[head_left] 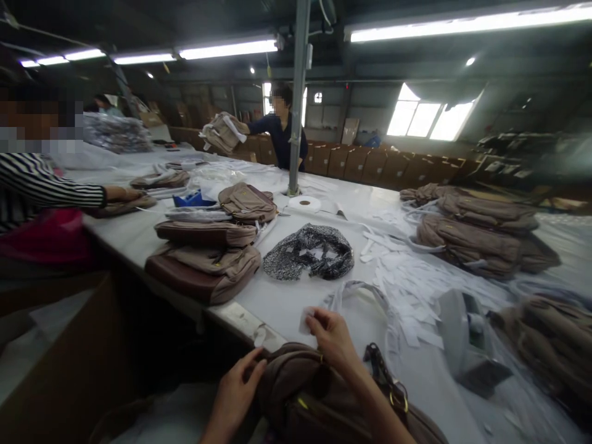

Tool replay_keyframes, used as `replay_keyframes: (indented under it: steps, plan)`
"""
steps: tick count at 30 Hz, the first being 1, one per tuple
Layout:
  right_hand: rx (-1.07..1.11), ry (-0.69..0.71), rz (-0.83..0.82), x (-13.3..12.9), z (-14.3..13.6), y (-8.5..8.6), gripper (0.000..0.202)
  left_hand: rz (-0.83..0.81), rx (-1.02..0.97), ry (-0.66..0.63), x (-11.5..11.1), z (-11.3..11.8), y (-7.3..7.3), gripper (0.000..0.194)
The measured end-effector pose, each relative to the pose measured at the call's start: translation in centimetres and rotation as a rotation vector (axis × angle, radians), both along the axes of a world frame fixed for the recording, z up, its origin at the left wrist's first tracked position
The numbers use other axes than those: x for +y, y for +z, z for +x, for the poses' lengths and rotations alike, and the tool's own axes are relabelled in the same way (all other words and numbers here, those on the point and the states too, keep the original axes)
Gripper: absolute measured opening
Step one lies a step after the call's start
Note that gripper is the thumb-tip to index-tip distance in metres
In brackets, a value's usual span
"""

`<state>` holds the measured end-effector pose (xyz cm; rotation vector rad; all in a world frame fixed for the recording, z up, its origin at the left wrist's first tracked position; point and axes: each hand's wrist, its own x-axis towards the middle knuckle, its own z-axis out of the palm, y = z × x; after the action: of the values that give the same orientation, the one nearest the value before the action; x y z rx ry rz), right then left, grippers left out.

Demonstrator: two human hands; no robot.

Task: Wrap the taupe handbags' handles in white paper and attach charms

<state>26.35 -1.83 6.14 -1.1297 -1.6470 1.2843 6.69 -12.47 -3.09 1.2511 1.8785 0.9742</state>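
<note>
Strip lights (231,49) run above a white table (330,185). Your bag (287,385) is directly in front of you, at the near edge of the table. Your right hand (333,339), above the bag, pinches a white slip (305,320) between thumb and fingers. Your left hand (237,385) is at the bag's left edge; you cannot tell whether it grips the fabric. Beyond, a speckled bundle (341,251) lies between stacked bags (208,265) on the left and loose strips (402,287) on the right.
</note>
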Motion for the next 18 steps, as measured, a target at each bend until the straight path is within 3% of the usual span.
replay_keyframes:
  steps: [3, 6, 11, 14, 18]
  plan:
    - [-0.071, 0.022, 0.002, 0.4, -1.2, -1.3, 0.017, 0.086, 0.075, -0.186, 0.7, -0.2, 1.6, 0.029]
    - [-0.122, 0.011, -0.040, 0.1, -1.4, -2.5, 0.018, 0.074, 0.082, -0.372, 1.0, -0.4, 3.3, 0.026]
    - [-0.135, -0.042, -0.140, -0.7, 0.3, -4.0, 0.022, 0.135, 0.185, -0.487, 0.7, 0.1, 4.2, 0.024]
    - [-0.110, -0.115, -0.222, -0.9, 1.5, -4.5, 0.024, 0.182, 0.119, -0.375, 0.7, 1.2, 3.3, 0.019]
    - [0.007, -0.185, -0.355, -0.7, 1.8, -3.7, 0.032, 0.198, -0.172, -0.041, 1.8, 3.4, 1.6, 0.023]
